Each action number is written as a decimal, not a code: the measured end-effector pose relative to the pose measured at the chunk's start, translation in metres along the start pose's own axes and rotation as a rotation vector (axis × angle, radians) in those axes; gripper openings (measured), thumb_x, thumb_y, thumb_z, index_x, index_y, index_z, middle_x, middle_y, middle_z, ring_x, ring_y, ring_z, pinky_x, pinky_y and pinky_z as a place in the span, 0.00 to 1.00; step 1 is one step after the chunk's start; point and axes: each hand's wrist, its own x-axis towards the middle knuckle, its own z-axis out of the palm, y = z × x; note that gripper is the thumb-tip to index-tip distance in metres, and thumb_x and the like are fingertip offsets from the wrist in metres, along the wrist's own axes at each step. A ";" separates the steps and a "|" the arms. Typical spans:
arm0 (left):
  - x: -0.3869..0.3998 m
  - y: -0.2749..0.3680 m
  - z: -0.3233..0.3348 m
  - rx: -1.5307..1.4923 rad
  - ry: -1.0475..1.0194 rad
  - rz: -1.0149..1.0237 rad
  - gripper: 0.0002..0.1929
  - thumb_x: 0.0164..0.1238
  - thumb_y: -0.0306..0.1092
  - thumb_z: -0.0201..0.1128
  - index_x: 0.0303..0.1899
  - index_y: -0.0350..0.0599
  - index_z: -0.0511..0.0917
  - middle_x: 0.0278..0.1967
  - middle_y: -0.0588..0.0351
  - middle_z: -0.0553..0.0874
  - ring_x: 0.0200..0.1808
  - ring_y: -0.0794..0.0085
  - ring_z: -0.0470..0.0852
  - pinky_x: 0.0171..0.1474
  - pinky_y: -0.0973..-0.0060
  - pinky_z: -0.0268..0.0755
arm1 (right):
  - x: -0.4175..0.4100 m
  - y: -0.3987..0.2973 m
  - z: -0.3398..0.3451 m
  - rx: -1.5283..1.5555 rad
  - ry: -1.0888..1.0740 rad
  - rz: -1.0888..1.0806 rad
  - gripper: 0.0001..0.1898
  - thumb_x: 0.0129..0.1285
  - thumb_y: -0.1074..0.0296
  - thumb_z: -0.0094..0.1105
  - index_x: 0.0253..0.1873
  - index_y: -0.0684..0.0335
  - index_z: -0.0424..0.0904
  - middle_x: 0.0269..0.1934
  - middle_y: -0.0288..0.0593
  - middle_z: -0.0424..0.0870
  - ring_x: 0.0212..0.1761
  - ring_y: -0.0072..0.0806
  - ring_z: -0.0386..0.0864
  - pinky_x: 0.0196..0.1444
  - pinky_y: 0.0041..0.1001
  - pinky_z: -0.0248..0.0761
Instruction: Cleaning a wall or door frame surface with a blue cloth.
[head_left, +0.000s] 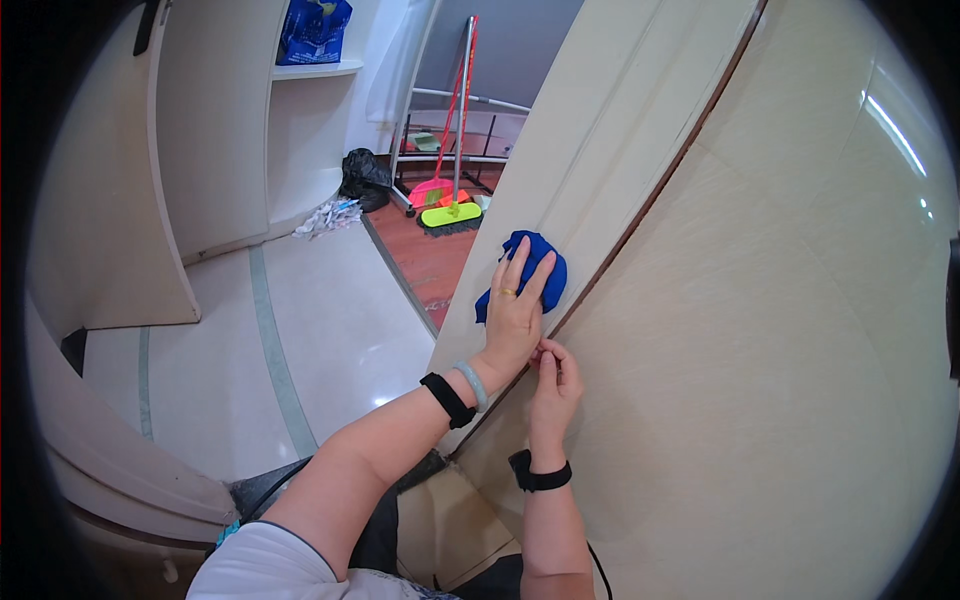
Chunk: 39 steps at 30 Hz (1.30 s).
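Observation:
My left hand (517, 307) presses a bunched blue cloth (553, 279) flat against the cream door frame (600, 150), its fingers spread over the fabric. A ring, a pale bangle and a black strap are on that hand and wrist. Just below it, my right hand (556, 375) is beside the brown edge between the frame and the tiled wall (712, 360). Its fingers are bent, thumb near the fingertips; whether anything small is between them cannot be made out. A black strap circles the right wrist.
Left stands a door panel (105, 187) above a tiled floor (330, 322). Beyond the doorway are a yellow-green mop or broom head (451, 215), a pink broom (431, 192), a metal rack (427, 159), a black plastic bag (366, 178) and crumpled paper or cloth (328, 217). A blue bag (313, 34) sits on a shelf.

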 end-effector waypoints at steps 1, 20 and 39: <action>0.003 0.000 0.001 0.011 0.011 0.008 0.29 0.57 0.15 0.51 0.62 0.49 0.71 0.67 0.43 0.63 0.64 0.44 0.63 0.67 0.56 0.55 | -0.002 0.002 0.000 -0.007 -0.001 -0.001 0.10 0.70 0.76 0.46 0.49 0.71 0.76 0.40 0.40 0.80 0.41 0.22 0.77 0.47 0.23 0.71; -0.018 -0.016 -0.001 0.079 -0.081 0.007 0.30 0.56 0.14 0.50 0.62 0.52 0.72 0.68 0.45 0.61 0.65 0.44 0.61 0.68 0.56 0.54 | 0.001 0.005 0.004 -0.035 0.005 -0.025 0.09 0.70 0.75 0.47 0.50 0.70 0.76 0.41 0.39 0.80 0.42 0.22 0.76 0.48 0.22 0.70; 0.099 0.062 0.028 0.104 -0.003 0.434 0.29 0.51 0.17 0.56 0.58 0.51 0.75 0.68 0.48 0.62 0.68 0.41 0.58 0.67 0.47 0.53 | 0.003 -0.053 -0.005 0.185 0.106 -0.091 0.12 0.72 0.72 0.44 0.54 0.71 0.71 0.50 0.44 0.77 0.45 0.26 0.77 0.49 0.26 0.71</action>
